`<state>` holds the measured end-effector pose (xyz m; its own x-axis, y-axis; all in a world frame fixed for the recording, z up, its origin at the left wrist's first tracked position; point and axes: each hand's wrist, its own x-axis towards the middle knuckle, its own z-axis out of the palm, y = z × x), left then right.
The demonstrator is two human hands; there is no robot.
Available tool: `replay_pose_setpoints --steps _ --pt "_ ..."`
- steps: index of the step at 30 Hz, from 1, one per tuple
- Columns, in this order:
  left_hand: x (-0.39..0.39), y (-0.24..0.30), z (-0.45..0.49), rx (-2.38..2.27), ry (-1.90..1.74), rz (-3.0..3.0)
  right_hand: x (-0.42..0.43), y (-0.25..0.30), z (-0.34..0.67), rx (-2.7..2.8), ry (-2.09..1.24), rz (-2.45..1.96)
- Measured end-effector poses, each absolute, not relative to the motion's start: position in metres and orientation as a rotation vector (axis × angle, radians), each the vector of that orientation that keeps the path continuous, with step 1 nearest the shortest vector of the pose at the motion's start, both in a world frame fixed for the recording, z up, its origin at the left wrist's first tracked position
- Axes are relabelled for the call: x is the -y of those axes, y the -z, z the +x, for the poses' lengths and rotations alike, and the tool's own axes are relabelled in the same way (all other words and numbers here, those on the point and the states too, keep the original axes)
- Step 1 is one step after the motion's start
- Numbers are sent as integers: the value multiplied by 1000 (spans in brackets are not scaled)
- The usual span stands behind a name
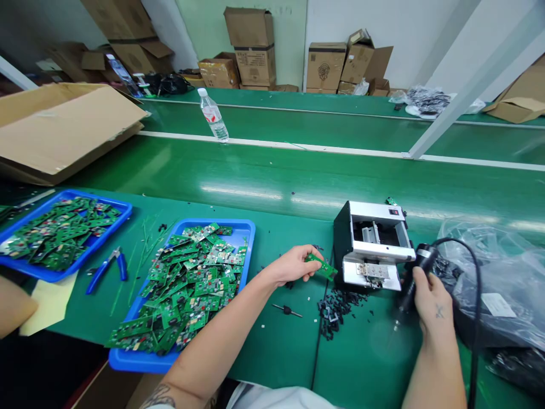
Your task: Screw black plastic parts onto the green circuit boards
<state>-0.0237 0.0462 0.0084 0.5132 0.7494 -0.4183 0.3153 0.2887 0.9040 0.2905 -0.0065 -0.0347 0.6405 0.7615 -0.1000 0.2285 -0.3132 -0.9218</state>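
My left hand [293, 264] pinches a small green circuit board [322, 266] and holds it close to the front left of a small black and silver machine [371, 244]. My right hand [430, 298] is wrapped round a black corded electric screwdriver [412, 278], tip down toward the table, just right of the machine. A pile of small black plastic parts [336, 309] lies on the green table in front of the machine. A blue tray [244, 230] heaped with green circuit boards sits to the left of my left arm.
A second blue tray [123, 211] of boards stands far left, with blue-handled pliers [108, 267] beside it. A loose black bit [287, 310] lies near my left forearm. Clear plastic bags [502, 272] are at right. A water bottle [214, 116] and an open carton [63, 130] are behind.
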Motion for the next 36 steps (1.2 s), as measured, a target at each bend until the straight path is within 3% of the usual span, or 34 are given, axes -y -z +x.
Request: replay_pose_setpoints --steps 5,11,17,20,29,36 --pt "-47 -7 -25 -1088 -463 1285 9 36 289 1026 -271 -2205" --pt "-48 2 -23 -1023 -586 1292 31 22 258 1363 122 -1885" --pt "-48 6 -21 -996 -640 1305 41 7 185 2242 -385 -1336" --pt "-47 6 -20 -1010 -631 1332 41 7 156 2417 -509 -1390" --pt "-44 -3 -24 -1037 -359 1601 43 17 149 2434 -670 -1819" --pt "-39 -12 -31 -882 -178 1705 42 14 172 2244 -1079 -1684"
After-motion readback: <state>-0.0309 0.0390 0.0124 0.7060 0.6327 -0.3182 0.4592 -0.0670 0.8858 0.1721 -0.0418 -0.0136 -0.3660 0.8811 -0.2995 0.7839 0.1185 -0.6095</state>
